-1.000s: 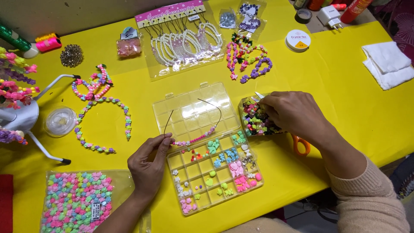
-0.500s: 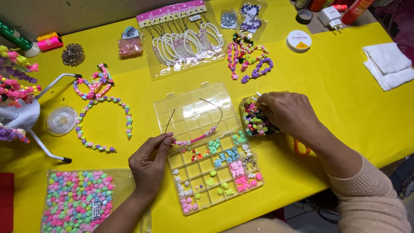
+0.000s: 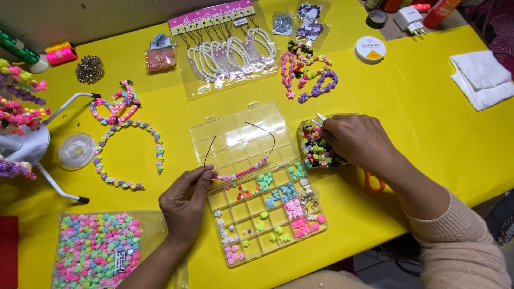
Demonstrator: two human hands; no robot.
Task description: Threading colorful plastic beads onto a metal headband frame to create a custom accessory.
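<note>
Above the clear plastic compartmented bead box, the left hand pinches a thin curved metal wire partly strung with pink and white beads. Right of the box, the right hand rests fingers-together in a small clear tub of dark mixed beads; what it grips cannot be told.

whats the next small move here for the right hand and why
Probably lift one bead out of the small bead tray and bring it to the wire: the right hand is in that tray, while the left hand pinches the partly beaded wire.
</note>
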